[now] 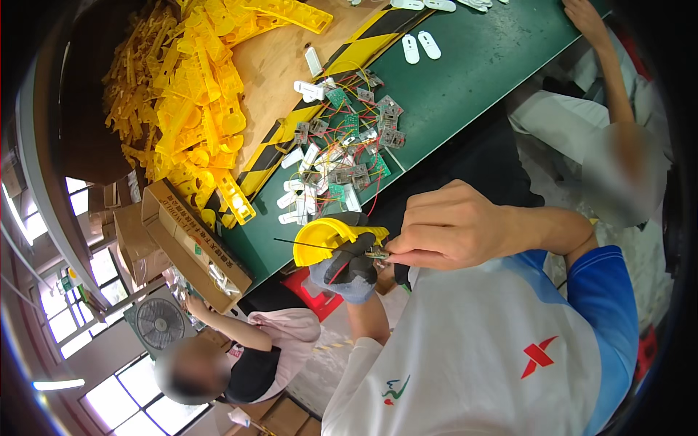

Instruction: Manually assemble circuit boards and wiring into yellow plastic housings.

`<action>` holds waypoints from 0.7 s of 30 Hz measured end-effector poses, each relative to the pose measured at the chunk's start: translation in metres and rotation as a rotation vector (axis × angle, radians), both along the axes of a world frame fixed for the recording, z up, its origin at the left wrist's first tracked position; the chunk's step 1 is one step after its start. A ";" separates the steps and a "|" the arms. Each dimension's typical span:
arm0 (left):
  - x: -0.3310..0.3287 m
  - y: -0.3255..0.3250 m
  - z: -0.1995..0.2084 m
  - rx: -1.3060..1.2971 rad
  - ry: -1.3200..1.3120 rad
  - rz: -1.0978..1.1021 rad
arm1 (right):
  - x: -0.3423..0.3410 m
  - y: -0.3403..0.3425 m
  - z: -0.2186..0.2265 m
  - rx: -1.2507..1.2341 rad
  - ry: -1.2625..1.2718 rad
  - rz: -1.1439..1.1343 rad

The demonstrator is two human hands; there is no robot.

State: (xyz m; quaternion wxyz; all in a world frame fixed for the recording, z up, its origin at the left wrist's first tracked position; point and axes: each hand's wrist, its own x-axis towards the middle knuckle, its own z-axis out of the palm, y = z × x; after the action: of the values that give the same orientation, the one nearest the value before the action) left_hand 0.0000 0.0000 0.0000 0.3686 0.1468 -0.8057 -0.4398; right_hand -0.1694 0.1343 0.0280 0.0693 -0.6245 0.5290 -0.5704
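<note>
So the gloved left hand [347,269] is closed around a curved yellow plastic piece [311,245], just below the heap of wired circuit boards [352,149], which sits on the green bench [465,80]. Bare right hand [458,227] is pinching a small board [376,253] right up by the yellow piece, also below the heap. Left of the heap there's a huge pile of yellow parts [196,102]; a pair of white oval shells [420,47] lies above it, off to the right.
</note>
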 end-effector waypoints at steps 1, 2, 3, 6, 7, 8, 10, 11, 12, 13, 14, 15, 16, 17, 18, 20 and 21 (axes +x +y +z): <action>-0.002 0.002 0.000 0.018 0.050 0.071 | 0.003 0.000 -0.001 -0.015 -0.001 -0.039; -0.004 0.003 0.001 0.037 0.099 0.143 | 0.004 -0.001 -0.002 -0.029 -0.002 -0.077; -0.007 0.005 0.001 0.038 0.104 0.144 | 0.004 -0.002 -0.004 -0.029 0.003 -0.075; -0.010 0.009 0.003 0.110 0.142 0.183 | 0.004 -0.003 -0.005 -0.050 -0.098 -0.027; -0.007 0.007 0.004 0.061 0.071 0.176 | 0.006 -0.003 -0.004 -0.003 -0.175 -0.015; -0.004 0.007 0.004 0.012 -0.001 0.170 | 0.007 -0.002 -0.004 0.045 -0.251 -0.002; -0.007 0.007 0.008 0.018 -0.024 0.172 | 0.008 0.000 -0.002 0.115 -0.335 0.013; -0.009 0.007 0.010 0.026 -0.047 0.168 | 0.007 0.002 0.000 0.187 -0.418 0.021; -0.009 0.005 0.014 -0.036 -0.119 0.193 | 0.005 0.002 0.001 0.188 -0.411 0.035; -0.012 0.002 0.014 -0.034 -0.110 0.210 | 0.002 0.001 0.004 0.279 -0.488 0.048; -0.019 -0.001 0.014 0.022 -0.110 0.186 | -0.002 0.001 0.007 0.373 -0.559 0.061; -0.022 -0.004 0.016 0.075 -0.101 0.170 | -0.005 0.000 0.008 0.378 -0.533 0.084; -0.022 -0.004 0.018 0.083 -0.078 0.189 | -0.007 0.000 0.004 0.427 -0.632 0.112; -0.022 -0.004 0.021 0.100 -0.120 0.174 | -0.009 -0.001 0.002 0.481 -0.725 0.134; -0.019 -0.005 0.022 0.121 -0.153 0.157 | -0.006 -0.001 0.000 0.517 -0.902 0.182; -0.010 -0.004 0.015 0.074 -0.185 0.162 | 0.001 -0.001 -0.002 0.476 -1.073 0.237; -0.007 -0.003 0.010 0.145 -0.148 0.192 | 0.002 -0.002 -0.005 0.484 -1.114 0.261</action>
State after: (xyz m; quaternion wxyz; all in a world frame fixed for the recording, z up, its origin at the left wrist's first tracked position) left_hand -0.0066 -0.0034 0.0104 0.3371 0.2812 -0.7791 -0.4476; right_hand -0.1674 0.1320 0.0226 0.5440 -0.2590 0.4469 -0.6613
